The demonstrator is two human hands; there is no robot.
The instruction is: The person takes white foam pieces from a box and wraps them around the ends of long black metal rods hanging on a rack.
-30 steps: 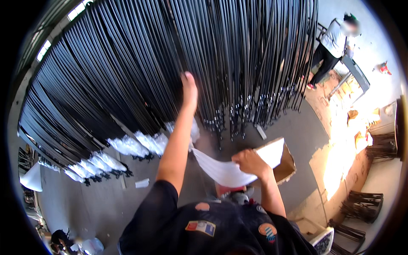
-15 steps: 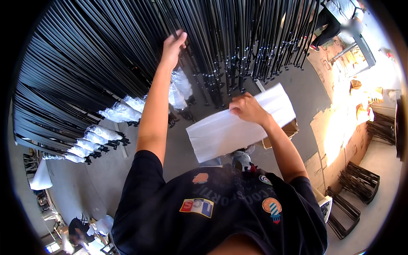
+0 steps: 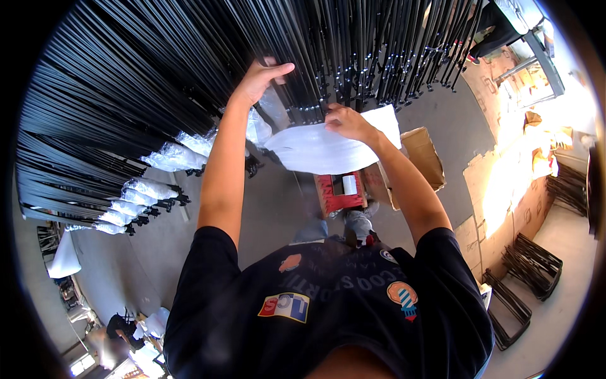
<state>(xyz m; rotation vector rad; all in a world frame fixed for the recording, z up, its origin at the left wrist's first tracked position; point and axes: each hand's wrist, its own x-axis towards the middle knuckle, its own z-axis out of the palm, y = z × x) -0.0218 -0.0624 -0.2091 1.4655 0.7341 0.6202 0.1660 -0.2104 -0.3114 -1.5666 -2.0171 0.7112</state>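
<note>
While the left hand (image 3: 262,81) is raised among the black rods (image 3: 158,69), its thumb points out to the right across them; the fingers are blurred and partly hidden, so whether they close round any rod cannot be told. The right hand (image 3: 347,121) is closed on the upper edge of a white sheet (image 3: 328,151), pinching it between thumb and fingers. The sheet hangs in front of the person, below the rods' lower ends, its lower edge bowed and its left end close to the nearest of the shiny wraps (image 3: 173,156). These wraps cover the lower parts of several rod bundles on the left, with dark ends sticking out beneath.

Below the sheet, near the person's shoe (image 3: 358,226), is a red stand (image 3: 332,202) with a white piece on it. An open carton (image 3: 426,151) stands to the right of the sheet. At the far right, black frames (image 3: 533,268) lie in stacks on the floor. In the upper right corner, a co-worker (image 3: 495,38) in dark trousers is beside a grey-legged table (image 3: 546,63).
</note>
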